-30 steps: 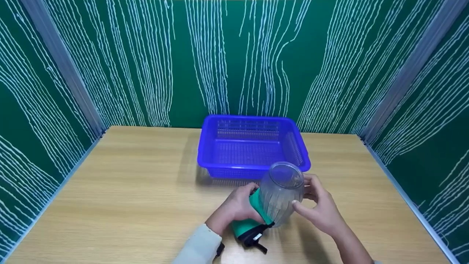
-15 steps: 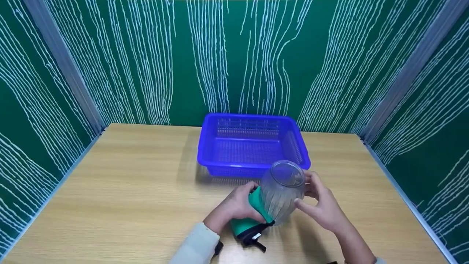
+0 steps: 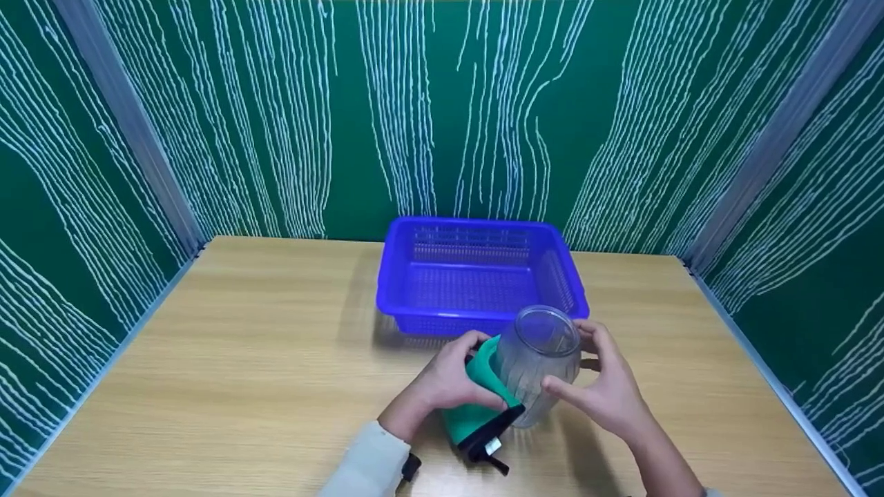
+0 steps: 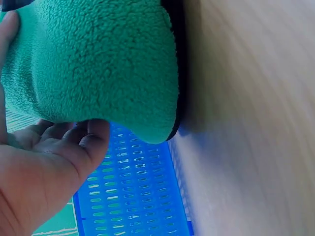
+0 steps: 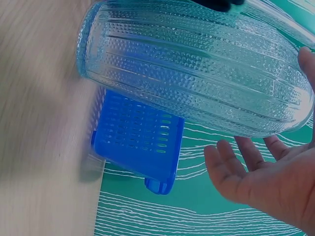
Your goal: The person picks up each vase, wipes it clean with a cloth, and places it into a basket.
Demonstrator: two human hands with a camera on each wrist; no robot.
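Observation:
My left hand (image 3: 452, 379) grips a green fleece pouch (image 3: 476, 417) with black trim and a dangling black strap, thumb in front and fingers behind. Just right of it, a clear ribbed glass vase (image 3: 528, 376) stands tilted, its round mouth facing up, its lower side overlapped by the pouch's edge. My right hand (image 3: 611, 397) holds the vase from the right, thumb in front, fingers round the back. In the left wrist view the fleece (image 4: 103, 64) fills the upper left and hides the vase. The right wrist view shows the vase's bumpy glass (image 5: 197, 69) above the fingers (image 5: 229, 172).
A blue plastic basket (image 3: 476, 314) with slotted walls stands behind both hands on the wooden table (image 3: 276, 359). A small black object (image 3: 411, 466) shows beside the left sleeve. Green walls (image 3: 442, 103) with white wavy lines enclose the table on three sides.
The pouch's green edge has shifted up and right along the vase, and its black trim has lifted. My right thumb has slid slightly left over the glass. The basket stays put.

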